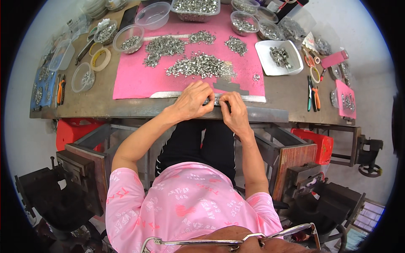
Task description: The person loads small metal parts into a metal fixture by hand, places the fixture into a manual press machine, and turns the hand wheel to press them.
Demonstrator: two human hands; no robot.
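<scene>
My left hand (pixel 194 101) rests at the front edge of the bench, its thumb and fingers pinched together. Close beside it, my right hand (pixel 234 112) is pinched as well, fingertips turned toward the left. Small silvery metal bits (pixel 217 99) show between the hands, but what each pinch holds is hidden by the fingers. Just beyond lies a pink mat (pixel 130 80) with a large heap of small shiny metal pieces (pixel 198 66). A flat grey strip (pixel 230 87) lies between that heap and my hands.
More metal pieces lie in piles (pixel 165 47) farther back. A white tray (pixel 295 59) of pieces stands right. Round plastic tubs (pixel 129 39) and tape rolls (pixel 101 59) sit left. Pliers lie at both sides, orange-handled ones (pixel 61 90) at left. Bench vises (pixel 80 177) flank my seat.
</scene>
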